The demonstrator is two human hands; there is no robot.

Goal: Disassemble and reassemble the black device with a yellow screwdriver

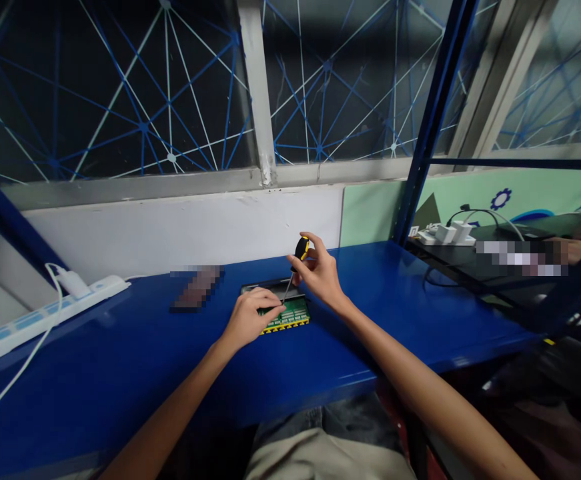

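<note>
My right hand (317,270) grips a screwdriver (301,247) by its black and yellow handle. Its thin metal shaft slants down and left to a flat object (295,312) on the table, which has a green face, rows of small pale parts and a yellow notched front edge. A dark tray-like part (265,285) lies just behind the green face. My left hand (253,313) rests over the left side of this object, thumb and forefinger pinched by the screwdriver's tip. Whatever is between those fingertips is too small to make out.
The blue table (170,373) ends at a wall under the windows. A white power strip (95,293) with a cable lies at the left; a blurred item (197,288) is nearer. On a black desk at right are white chargers (453,232) and another person's hand (580,250).
</note>
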